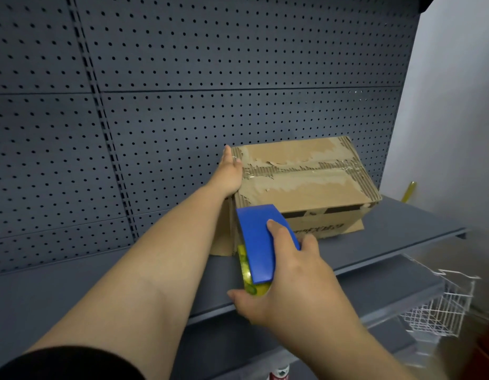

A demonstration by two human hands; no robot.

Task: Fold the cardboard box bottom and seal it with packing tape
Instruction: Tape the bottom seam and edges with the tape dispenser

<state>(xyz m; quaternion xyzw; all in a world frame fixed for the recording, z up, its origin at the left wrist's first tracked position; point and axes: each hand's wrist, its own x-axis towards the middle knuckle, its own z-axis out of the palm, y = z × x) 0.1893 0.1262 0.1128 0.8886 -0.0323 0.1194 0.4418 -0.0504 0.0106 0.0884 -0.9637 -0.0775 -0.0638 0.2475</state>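
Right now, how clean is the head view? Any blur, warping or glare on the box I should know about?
Head view: the cardboard box and both hands are reasonably sharp; lower right is motion-smeared, blurring the white wire basket. Wide-angle warping bows the pegboard lines. Lighting is dim and even, with faint sheen on the clear tape along the seam. The left hand steadies the box; the right hand grips the blue tape dispenser.

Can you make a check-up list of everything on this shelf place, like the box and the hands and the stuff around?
Surface: grey shelf, box standing on it.
Job's things: cardboard box, flaps shut, torn paper, clear tape along the seam; blue tape dispenser.
Clutter: nothing seen on the shelf.
Grippers: left hand flat against the box's left end; right hand grips the dispenser.
Cables: nothing seen.
Surroundings: pegboard wall; white wire basket lower right.
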